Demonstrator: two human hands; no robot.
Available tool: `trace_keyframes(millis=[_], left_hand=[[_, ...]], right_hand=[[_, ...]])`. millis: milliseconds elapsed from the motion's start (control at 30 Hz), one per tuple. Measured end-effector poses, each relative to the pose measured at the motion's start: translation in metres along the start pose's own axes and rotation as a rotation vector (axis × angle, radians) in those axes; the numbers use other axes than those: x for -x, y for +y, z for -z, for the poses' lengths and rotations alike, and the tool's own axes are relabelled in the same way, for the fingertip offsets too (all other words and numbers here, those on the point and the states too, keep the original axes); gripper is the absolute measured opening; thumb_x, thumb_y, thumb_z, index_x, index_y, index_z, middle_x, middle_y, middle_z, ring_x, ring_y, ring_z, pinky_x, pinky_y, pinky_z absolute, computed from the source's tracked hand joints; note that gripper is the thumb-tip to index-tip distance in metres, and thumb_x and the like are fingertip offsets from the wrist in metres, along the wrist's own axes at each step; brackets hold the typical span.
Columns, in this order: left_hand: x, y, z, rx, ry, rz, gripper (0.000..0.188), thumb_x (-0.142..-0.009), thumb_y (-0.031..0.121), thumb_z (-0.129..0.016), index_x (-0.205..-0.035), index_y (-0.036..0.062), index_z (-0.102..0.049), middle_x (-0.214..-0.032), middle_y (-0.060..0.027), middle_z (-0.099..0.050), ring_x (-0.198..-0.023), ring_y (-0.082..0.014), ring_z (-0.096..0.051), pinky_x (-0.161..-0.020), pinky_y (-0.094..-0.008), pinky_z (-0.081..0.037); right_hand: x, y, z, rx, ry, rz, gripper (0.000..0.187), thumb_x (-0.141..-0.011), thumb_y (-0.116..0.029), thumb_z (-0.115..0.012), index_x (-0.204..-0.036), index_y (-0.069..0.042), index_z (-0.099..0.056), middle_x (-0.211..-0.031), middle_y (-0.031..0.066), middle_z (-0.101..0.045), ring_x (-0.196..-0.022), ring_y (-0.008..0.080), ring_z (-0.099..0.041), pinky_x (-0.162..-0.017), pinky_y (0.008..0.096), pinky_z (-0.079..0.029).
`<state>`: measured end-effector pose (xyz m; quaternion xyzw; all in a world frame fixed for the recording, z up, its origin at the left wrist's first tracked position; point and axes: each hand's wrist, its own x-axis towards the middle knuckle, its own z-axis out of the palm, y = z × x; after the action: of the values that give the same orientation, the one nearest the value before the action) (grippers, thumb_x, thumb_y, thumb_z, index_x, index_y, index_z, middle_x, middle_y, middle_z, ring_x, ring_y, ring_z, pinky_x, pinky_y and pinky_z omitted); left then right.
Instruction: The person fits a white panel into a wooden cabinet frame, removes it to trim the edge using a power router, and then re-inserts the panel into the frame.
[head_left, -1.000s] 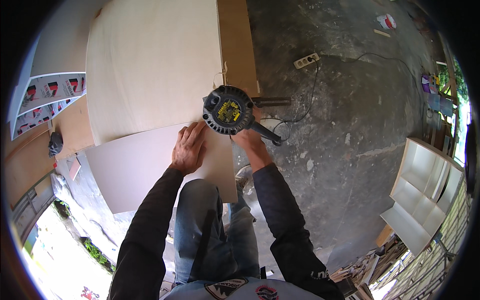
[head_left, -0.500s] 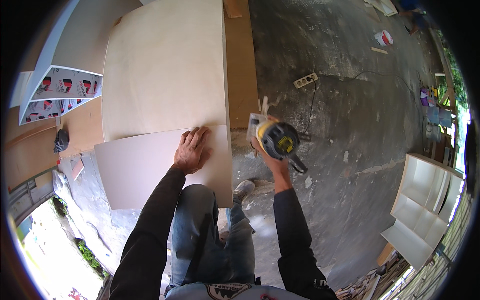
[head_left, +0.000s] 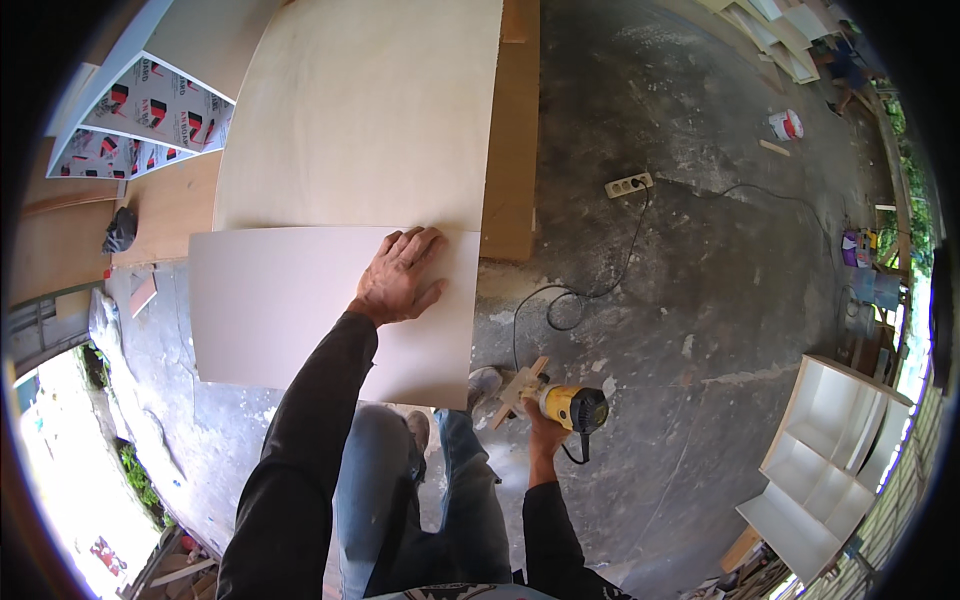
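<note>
A pale laminate panel (head_left: 290, 300) lies across the near end of a larger pale board (head_left: 370, 110), its near part reaching past that board. My left hand (head_left: 398, 275) rests palm down on the panel near its right far corner, fingers stretched and thumb apart. To the right, low beside my knee, my right hand (head_left: 545, 428) is wrapped around a yellow and black trim router (head_left: 572, 407). Strips of wood (head_left: 517, 393) sit at the router's base end, clear of the panel. The router's black cord trails over the floor.
A power strip (head_left: 628, 186) with the cord plugged in lies on the concrete floor. White open shelving (head_left: 820, 440) stands at the right. A white and red bucket (head_left: 786, 125) is farther off, and a person (head_left: 850, 75) is at the far right. An unfinished cabinet (head_left: 150, 110) stands left.
My right hand has brought the router down and nearer to me, away from the panel's right edge. My left hand stays on the panel, and the view has shifted.
</note>
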<state>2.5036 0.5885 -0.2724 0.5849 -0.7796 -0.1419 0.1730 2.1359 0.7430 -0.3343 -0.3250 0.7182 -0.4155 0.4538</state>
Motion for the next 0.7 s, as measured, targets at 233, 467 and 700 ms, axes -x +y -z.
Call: trace_keyframes(millis=[233,467,700], left_hand=[[0.01,-0.002,0.006,0.054,0.217,-0.04,0.051,-0.086,0.018,-0.074,-0.132,-0.0001,-0.062,-0.137,-0.0166,-0.058,-0.128,-0.0365,-0.057,-0.104,-0.05,-0.047],[0.06,0.164,0.011,0.429,0.485,0.029,0.034,-0.08,0.004,-0.073,-0.113,0.0,-0.07,-0.119,-0.0175,-0.066,-0.11,-0.0364,-0.065,-0.093,-0.0472,-0.053],[0.104,0.285,-0.105,0.573,0.03,0.229,0.05,-0.086,0.018,-0.078,-0.13,0.0006,-0.062,-0.131,-0.0157,-0.06,-0.121,-0.0371,-0.058,-0.098,-0.047,-0.053]], right_hand=[[0.022,0.016,0.001,0.0,-0.131,-0.094,0.06,-0.071,-0.004,-0.091,-0.124,0.001,-0.063,-0.12,0.0113,-0.071,-0.105,0.0228,-0.07,-0.093,0.0362,-0.056],[0.037,0.039,0.02,0.045,-0.2,0.013,0.047,-0.078,-0.005,-0.086,-0.119,-0.001,-0.065,-0.114,0.0075,-0.071,-0.1,0.0207,-0.069,-0.09,0.0356,-0.056],[0.056,0.078,0.031,0.078,-0.251,-0.017,0.045,-0.084,-0.008,-0.081,-0.124,-0.002,-0.062,-0.117,0.0082,-0.069,-0.104,0.0222,-0.069,-0.093,0.0372,-0.056]])
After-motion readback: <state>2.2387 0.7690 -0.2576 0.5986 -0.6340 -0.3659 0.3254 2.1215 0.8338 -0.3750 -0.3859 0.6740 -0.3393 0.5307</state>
